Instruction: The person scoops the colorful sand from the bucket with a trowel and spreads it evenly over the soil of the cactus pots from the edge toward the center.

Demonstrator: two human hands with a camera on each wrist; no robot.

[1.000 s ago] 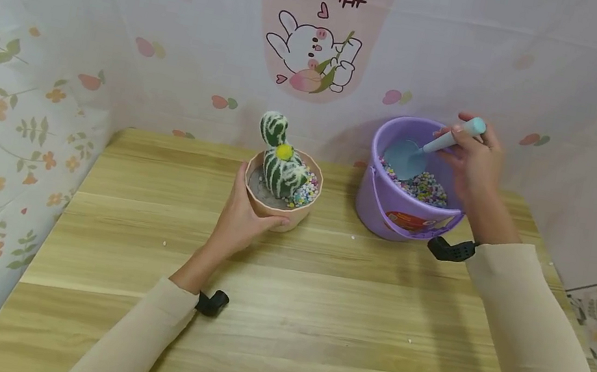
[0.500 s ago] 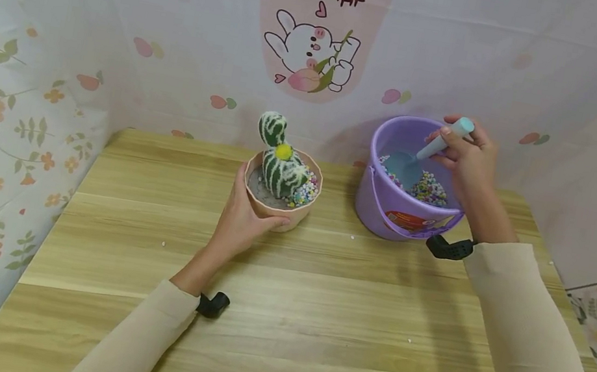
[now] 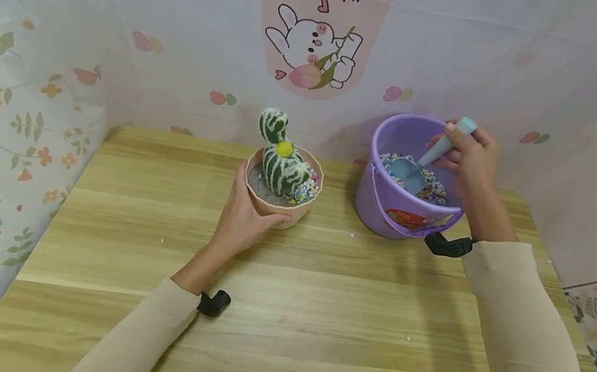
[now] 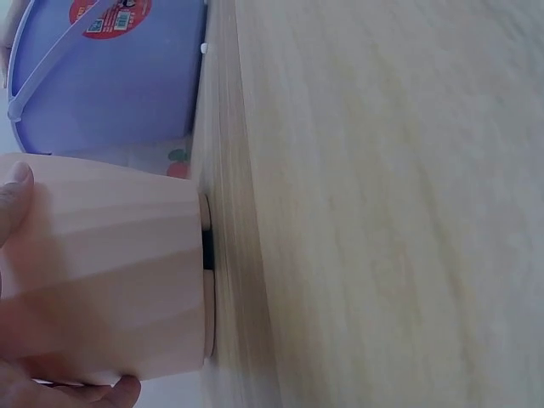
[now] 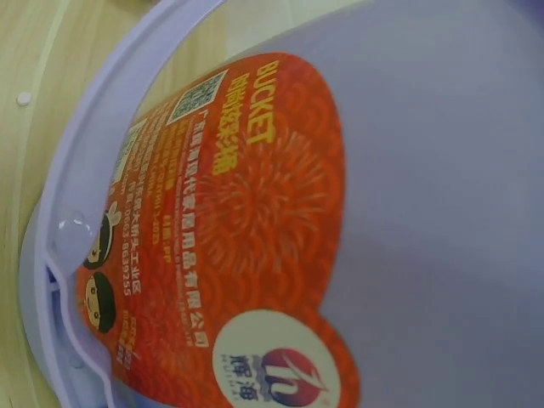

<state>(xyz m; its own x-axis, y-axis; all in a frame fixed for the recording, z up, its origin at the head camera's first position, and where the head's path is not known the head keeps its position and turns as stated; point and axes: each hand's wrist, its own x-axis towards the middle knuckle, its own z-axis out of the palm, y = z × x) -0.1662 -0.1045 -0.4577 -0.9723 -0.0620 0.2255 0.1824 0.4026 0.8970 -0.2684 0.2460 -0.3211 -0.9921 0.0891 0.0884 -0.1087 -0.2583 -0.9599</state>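
Light rigid blue plastic scoop point(image 3: 419, 163): right hand point(image 3: 471, 159) grips its handle, blade in purple plastic bucket point(image 3: 389, 211). Left of bucket, pink ribbed pot point(image 3: 277, 205), likely steady, clasped round its side by left hand point(image 3: 240, 222).

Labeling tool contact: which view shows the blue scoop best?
Head view. It shows the blue scoop whole: bowl in the pebbles of the purple bucket, handle gripped by the right hand. The wrist views show none of it, only pot and bucket walls.

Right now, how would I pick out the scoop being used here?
Find the purple bucket at the back right of the wooden table. The right hand holds a pale blue scoop dipped into the bucket's coloured beads. It is the only tool with a handle in sight.
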